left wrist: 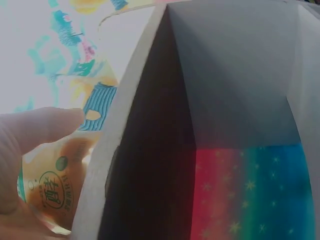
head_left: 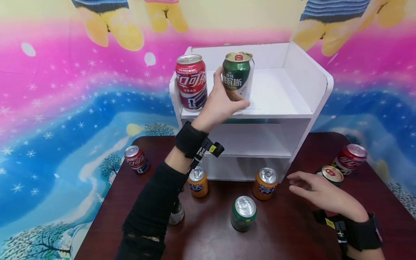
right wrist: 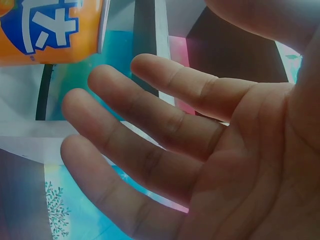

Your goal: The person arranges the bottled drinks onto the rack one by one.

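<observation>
My left hand [head_left: 221, 103] grips a green and white drink can [head_left: 234, 74] at the front of the shelf unit's top level, fingers around its left side and thumb low in front. In the left wrist view the can's tan side [left wrist: 52, 185] shows beside the thumb [left wrist: 45, 127]. Just left of it, a red cola can [head_left: 191, 83] stands upright on the same level. My right hand [head_left: 325, 193] hovers over the right of the table, holding nothing, its fingers [right wrist: 165, 125] loosely extended. An orange soda can [head_left: 265, 185] is to its left.
The white three-level shelf unit [head_left: 305, 72] stands at the back of the dark red table [head_left: 208, 242]. Around it are another orange can [head_left: 198, 183], a green can [head_left: 243, 213], and red cola cans at left [head_left: 136, 159] and right [head_left: 350, 159]. My right hand partly covers a gold-topped can [head_left: 332, 174].
</observation>
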`<control>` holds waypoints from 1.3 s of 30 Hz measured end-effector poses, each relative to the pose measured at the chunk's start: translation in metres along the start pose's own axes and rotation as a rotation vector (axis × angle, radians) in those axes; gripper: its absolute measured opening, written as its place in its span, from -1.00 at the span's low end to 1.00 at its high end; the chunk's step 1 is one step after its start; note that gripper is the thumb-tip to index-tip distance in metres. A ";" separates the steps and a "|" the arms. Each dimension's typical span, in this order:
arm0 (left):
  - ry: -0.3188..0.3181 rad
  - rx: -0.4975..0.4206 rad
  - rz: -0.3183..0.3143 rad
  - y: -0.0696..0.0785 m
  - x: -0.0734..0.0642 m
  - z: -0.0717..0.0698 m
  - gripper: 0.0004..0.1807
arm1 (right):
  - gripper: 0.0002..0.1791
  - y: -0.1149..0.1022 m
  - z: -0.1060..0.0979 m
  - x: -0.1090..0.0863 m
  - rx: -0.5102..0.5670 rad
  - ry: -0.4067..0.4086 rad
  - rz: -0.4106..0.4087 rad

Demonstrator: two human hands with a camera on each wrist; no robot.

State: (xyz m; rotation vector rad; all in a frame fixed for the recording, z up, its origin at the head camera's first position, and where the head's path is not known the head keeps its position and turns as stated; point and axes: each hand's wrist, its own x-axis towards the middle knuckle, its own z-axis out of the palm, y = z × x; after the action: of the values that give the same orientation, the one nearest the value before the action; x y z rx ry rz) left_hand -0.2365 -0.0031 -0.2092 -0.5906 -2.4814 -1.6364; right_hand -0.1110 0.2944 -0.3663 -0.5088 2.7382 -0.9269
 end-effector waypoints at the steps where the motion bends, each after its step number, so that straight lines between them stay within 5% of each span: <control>1: -0.012 -0.012 -0.009 0.000 0.000 -0.001 0.16 | -0.57 0.000 0.000 0.000 -0.003 0.002 0.004; 6: -0.044 -0.010 -0.024 0.000 0.000 -0.002 0.12 | -0.57 0.001 0.000 -0.001 0.005 -0.001 0.009; 19: 0.113 0.150 0.057 -0.002 -0.001 0.006 0.09 | -0.61 -0.001 -0.002 0.001 -0.004 0.018 -0.032; 28: 0.043 -0.030 0.069 -0.002 -0.001 0.005 0.18 | -0.55 0.001 -0.002 -0.006 -0.003 0.000 0.021; 39: 0.081 0.079 0.062 -0.002 -0.002 0.007 0.14 | -0.57 0.000 -0.001 -0.004 0.013 -0.009 -0.006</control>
State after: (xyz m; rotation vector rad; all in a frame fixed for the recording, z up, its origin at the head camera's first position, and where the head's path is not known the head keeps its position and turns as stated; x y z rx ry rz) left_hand -0.2346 0.0018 -0.2144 -0.5736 -2.4322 -1.5014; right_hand -0.1078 0.2961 -0.3654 -0.5185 2.7227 -0.9413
